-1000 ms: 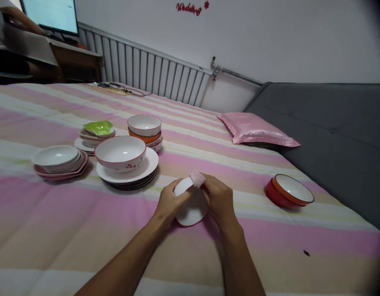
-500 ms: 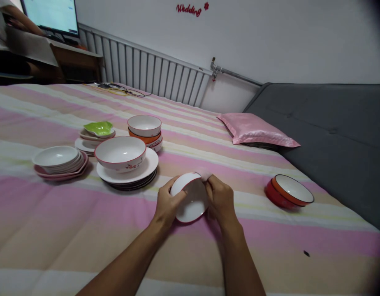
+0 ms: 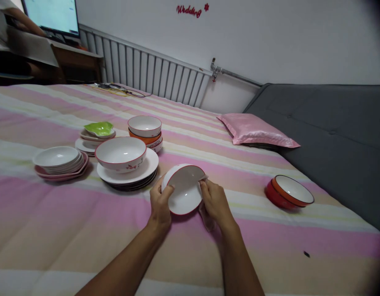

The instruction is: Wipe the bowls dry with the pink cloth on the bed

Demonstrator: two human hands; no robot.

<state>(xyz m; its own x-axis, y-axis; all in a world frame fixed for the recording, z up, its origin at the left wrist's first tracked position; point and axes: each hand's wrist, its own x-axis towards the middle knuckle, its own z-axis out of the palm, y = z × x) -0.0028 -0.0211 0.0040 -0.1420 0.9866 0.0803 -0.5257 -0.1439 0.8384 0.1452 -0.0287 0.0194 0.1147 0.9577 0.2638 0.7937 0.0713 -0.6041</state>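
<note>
"So, from the left: stacked white dishes [image 3: 56, 156], a green leaf-shaped dish [image 3: 99, 129] behind, then a big bowl [image 3: 119, 151] on a plate pile [image 3: 152, 161]. And beside that?"

"The left hand [image 3: 159, 202], thumb over the rim, fingers curled behind: a closed hold on the tilted bowl [image 3: 185, 191], out in front of the wearer, over the bedspread [image 3: 85, 240]."

"How would it handle?"

"Glazed ceramic, I'd judge: stiff, slick, fairly light, easily chipped. Rim and wall together look the safest hold; a fingertip pinch might slip."

"And the right hand [image 3: 213, 198]?"

"At the bowl's right rim, fingers shut on a soft, pale cloth [image 3: 207, 220], a bit of it at the edge, the rest hanging limp."

"Edges, room?"

"Tightest leftward, that plate pile near the knuckles. Rightward, a broad striped stretch runs to the red and orange bowls [image 3: 289, 191], well apart, grey headboard [image 3: 327, 117] beyond. Whether the base touches down, I can't tell."
</note>
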